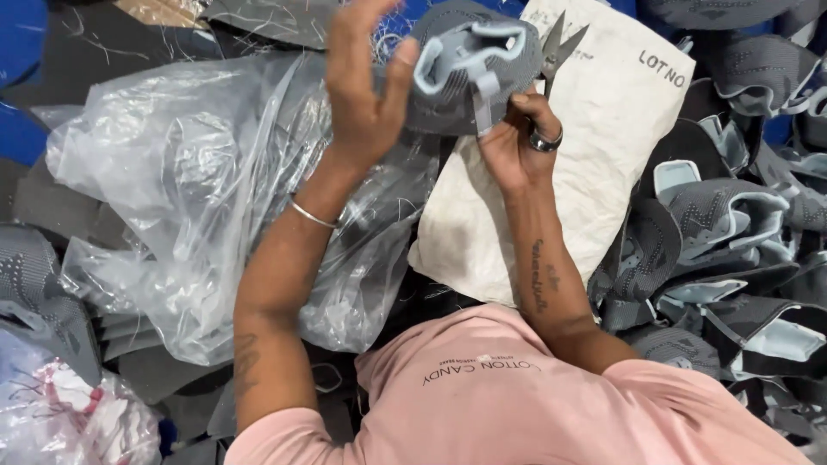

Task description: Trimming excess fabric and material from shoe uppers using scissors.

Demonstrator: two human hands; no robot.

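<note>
My left hand (366,90), with a metal bangle on its wrist, is raised with the palm towards me and the thumb pressed on the edge of a grey knit shoe upper (469,65) with pale blue lining. The fingers reach behind the upper. My right hand (519,142), which wears a dark ring, holds small thread snips (558,45). Their blades point up beside the upper's right edge. The same hand's fingertips touch the pale blue strip that hangs from the upper.
A white cloth sack (603,146) lies under my right hand. Crumpled clear plastic bags (181,189) spread to the left. A heap of several grey and pale blue shoe uppers (732,232) fills the right side. More grey pieces (34,284) lie at the left.
</note>
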